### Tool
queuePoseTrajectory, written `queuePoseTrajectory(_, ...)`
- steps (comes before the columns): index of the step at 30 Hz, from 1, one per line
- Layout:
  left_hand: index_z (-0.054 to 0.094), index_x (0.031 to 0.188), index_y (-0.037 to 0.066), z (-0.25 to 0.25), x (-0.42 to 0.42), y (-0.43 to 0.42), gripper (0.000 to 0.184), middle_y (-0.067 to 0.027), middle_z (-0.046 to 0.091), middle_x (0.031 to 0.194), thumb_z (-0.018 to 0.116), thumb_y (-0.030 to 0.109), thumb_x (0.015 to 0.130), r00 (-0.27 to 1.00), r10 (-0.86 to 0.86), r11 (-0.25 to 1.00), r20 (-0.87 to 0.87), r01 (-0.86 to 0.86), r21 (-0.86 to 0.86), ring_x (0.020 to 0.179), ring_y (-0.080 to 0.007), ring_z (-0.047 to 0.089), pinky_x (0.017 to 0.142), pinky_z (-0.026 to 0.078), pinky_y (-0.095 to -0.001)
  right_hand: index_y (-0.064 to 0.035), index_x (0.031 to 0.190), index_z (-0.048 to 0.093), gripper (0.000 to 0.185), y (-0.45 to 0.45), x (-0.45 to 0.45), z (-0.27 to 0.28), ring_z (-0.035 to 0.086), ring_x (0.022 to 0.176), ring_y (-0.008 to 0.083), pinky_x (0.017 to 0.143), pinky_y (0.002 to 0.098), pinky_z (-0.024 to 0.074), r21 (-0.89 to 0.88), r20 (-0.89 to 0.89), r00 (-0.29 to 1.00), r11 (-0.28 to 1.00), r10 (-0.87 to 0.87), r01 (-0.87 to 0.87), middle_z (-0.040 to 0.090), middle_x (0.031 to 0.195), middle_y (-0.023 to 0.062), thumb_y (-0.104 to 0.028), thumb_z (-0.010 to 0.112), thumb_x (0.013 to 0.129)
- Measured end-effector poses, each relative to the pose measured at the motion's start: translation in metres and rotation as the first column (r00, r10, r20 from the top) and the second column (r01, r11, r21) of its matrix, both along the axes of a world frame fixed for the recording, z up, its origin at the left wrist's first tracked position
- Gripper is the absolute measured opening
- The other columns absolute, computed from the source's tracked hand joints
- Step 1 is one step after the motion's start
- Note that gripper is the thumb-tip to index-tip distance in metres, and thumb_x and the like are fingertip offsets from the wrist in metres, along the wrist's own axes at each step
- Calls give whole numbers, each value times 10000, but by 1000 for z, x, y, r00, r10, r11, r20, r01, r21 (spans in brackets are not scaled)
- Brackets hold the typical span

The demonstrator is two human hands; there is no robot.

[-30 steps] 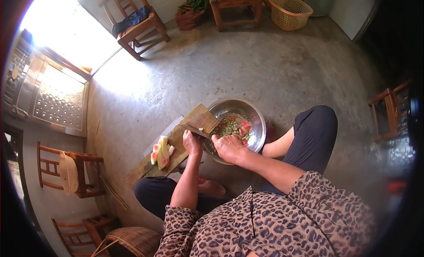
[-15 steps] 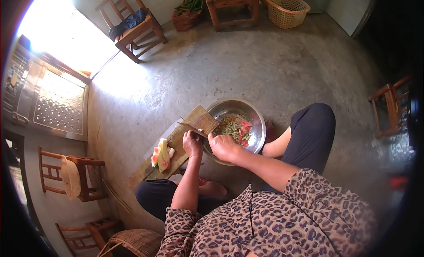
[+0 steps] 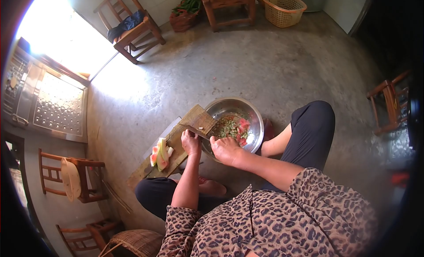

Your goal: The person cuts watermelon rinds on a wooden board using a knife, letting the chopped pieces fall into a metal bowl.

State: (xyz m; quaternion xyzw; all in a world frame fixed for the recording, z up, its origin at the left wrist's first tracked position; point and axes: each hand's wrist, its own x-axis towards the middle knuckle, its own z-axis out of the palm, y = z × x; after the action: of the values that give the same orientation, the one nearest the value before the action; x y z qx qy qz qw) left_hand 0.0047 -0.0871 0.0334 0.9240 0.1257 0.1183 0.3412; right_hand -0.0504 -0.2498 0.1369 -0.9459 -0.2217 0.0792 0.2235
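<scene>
Knees apart, a person in a leopard-print top (image 3: 265,217) holds a knife (image 3: 192,129) slantwise across a wooden board (image 3: 198,114). The right hand (image 3: 225,150) is closed around the knife's right end — apparently the handle, for control of the blade. The left hand (image 3: 191,143) curls at the blade's near side, perhaps to steady something; whether its fingers grip anything cannot be told. A small pale piece (image 3: 201,128) lies just beyond the blade.

The board's far right end overlaps the left rim of a metal basin (image 3: 221,107), seemingly so that pieces have only a short way to travel. Inside are chopped green bits (image 3: 227,129) and red pieces (image 3: 244,124). Rind slices (image 3: 162,155) lie toward the board's near left, probably to be clear of the blade yet within the left hand's reach.
</scene>
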Motion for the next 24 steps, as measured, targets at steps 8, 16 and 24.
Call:
queuePoseTrajectory(8,580,751,41,7,2,-2,196,-126,573,792,631,227,719,1000,-3,999,-5,4,54,782,-327,557,675,436,-412,105,1069,475,345,5,-7,6,640,607,280,514,381,509,-53,-27,1000,999,9,-11,618,633,157,-67,470,770)
queuePoseTrajectory(16,584,747,47,10,1,-2,173,-124,570,781,627,211,711,1000,-18,999,-13,18,31,784,-324,557,674,435,-411,113,1075,463,343,12,-4,-5,637,608,282,523,379,510,-63,-54,998,998,-16,12,619,640,156,-69,455,784)
queuePoseTrajectory(24,590,740,57,5,-3,-2,86,-109,568,784,610,140,742,1000,-7,998,8,7,59,775,-292,561,691,444,-383,59,966,472,239,11,20,-16,631,649,335,576,424,508,60,-88,992,994,-91,96,616,675,203,-82,451,774)
